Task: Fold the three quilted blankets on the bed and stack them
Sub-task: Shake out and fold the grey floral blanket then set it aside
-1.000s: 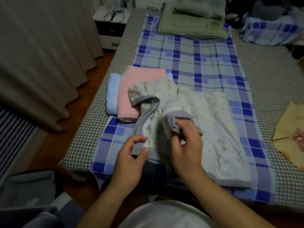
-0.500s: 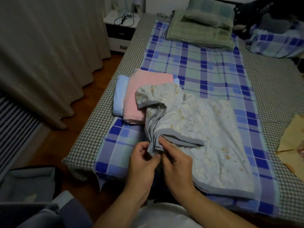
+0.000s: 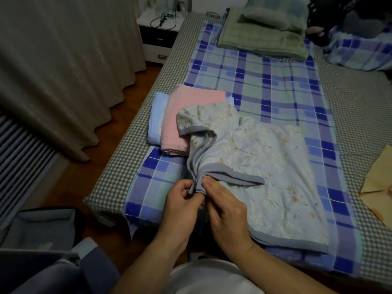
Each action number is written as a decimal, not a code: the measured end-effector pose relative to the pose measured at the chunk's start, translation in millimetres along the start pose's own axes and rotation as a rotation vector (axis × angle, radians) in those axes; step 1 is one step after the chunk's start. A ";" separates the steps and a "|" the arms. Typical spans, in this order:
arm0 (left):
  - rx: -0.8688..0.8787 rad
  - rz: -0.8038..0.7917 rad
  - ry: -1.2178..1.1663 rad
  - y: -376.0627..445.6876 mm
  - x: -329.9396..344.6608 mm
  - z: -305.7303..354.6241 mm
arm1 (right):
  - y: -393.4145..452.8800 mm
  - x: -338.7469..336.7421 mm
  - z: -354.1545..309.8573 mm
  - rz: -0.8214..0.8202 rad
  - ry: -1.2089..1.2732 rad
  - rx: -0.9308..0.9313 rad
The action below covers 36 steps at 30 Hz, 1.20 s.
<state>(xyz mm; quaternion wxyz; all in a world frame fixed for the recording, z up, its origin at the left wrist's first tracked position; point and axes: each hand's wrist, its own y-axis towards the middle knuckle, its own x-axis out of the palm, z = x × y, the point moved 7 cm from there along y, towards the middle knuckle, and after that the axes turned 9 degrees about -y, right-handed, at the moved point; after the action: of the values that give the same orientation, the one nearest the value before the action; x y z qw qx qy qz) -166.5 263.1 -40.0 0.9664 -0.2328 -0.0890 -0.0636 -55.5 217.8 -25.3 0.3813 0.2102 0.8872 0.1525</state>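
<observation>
Across the middle of the frame your bed [image 3: 350,115] carries all three blankets. The floral blanket [image 3: 275,166], the largest thing on it, lies centre-right, only partly folded, its far corner draped over the pink blanket [image 3: 180,115]. That pink one is already folded and sits stacked on the folded blue blanket [image 3: 156,115], left of centre. So two look done; the third still needs folding and stacking. At lower centre, your left hand [image 3: 180,205] and right hand [image 3: 226,209] both pinch the floral blanket's bunched grey edge. No containers can be made out here.
</observation>
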 end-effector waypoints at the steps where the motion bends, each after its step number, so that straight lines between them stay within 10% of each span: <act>1: -0.002 -0.006 0.008 1.3 -0.6 1.2 | 0.0 1.5 -1.4 -0.020 -0.007 -0.017; 9: -0.194 -0.146 -0.356 12.6 19.0 12.4 | 11.3 6.5 -9.1 -0.256 0.081 -0.073; 15: -0.141 -0.166 -0.093 53.7 68.4 45.7 | 44.7 -37.6 57.1 -0.108 0.739 0.419; 22: 0.040 -0.256 -0.103 64.6 160.4 139.4 | -44.5 -59.9 205.4 -0.310 -0.048 0.543; 27: 0.035 -0.386 -0.197 51.3 227.1 184.1 | -48.2 -109.7 233.1 0.070 -0.132 0.824; 36: -0.053 -0.480 -0.187 39.8 290.6 222.9 | 44.6 -204.9 163.1 0.389 -0.488 0.256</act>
<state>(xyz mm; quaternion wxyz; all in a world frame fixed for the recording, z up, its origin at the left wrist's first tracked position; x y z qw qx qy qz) 92.0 377.4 196.3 0.9047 -0.2351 -0.2288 -0.2717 204.0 174.2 11.3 0.5166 0.4520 0.7251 0.0549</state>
